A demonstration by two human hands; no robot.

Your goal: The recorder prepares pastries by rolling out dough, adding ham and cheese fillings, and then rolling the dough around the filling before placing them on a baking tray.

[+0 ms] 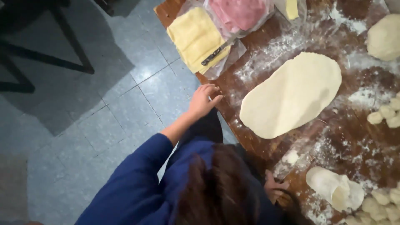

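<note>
Neither of my hands shows in the head view. Below me stands another person in a blue top, dark hair (216,191) seen from above. One of that person's hands (203,100) rests with curled fingers on the edge of the floured wooden table (354,141). The other hand (273,187) touches the table edge lower down. A large oval sheet of rolled dough (291,93) lies flat on the table just right of the upper hand. A small folded dough round (335,191) lies near the lower hand.
A stack of yellow cheese slices (193,35) with a knife (214,53) on it and pink sliced meat in plastic (239,14) sit at the table's far corner. A dough lump (385,37) and small dough pieces (387,114) lie right. Dark chair legs (62,62) stand on the tiled floor.
</note>
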